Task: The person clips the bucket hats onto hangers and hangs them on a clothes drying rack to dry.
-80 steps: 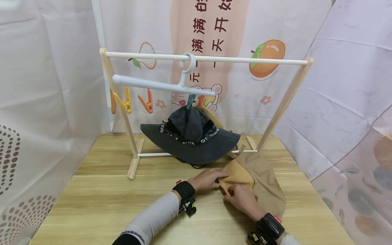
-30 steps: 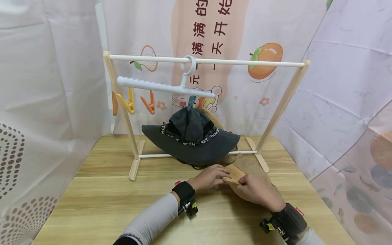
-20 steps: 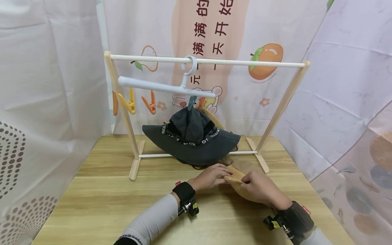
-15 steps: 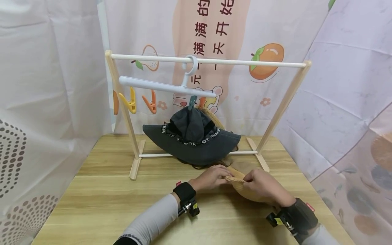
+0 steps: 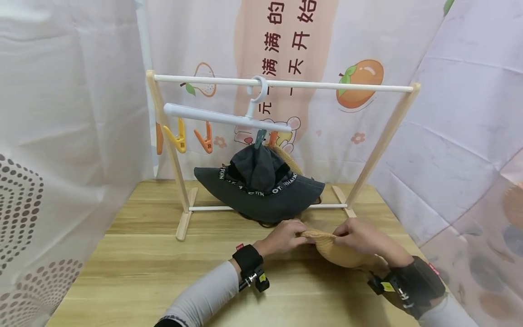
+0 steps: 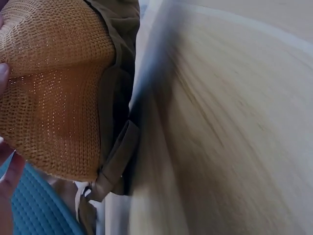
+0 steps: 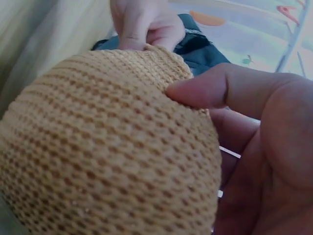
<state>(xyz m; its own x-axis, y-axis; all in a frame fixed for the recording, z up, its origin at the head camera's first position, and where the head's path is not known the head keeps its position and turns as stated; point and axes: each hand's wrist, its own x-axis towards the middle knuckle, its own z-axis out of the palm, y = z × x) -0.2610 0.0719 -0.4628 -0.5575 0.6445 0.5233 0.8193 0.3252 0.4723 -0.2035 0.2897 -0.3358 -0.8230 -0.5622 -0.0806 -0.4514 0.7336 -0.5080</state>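
A tan sun hat with a mustard woven crown [image 5: 341,255] is stretched between my hands, its near edge raised off the tabletop. My left hand [image 5: 283,237] pinches the left end of that edge. On the other end, my right hand [image 5: 363,238] grips the rim, and the right wrist view shows its thumb pressed over the woven edge [image 7: 112,142]. Brown fabric and a strap [image 6: 120,156] run along the crown in the left wrist view. Part of the hat is hidden behind the right hand and wrist.
A wooden rack [image 5: 286,84] carries a pale blue hanger [image 5: 226,117]. Below hangs a dark bucket hat [image 5: 261,200] at a green clip [image 5: 260,139] and an orange clip [image 5: 273,138], with another woven hat [image 5: 288,159] behind. Yellow [image 5: 178,136] and orange [image 5: 206,138] clips hang left.
The crown, lying flat at first, has been lifted and stretched along its edge. My right hand has moved right and slightly away from me; my left hand has stayed almost in place.
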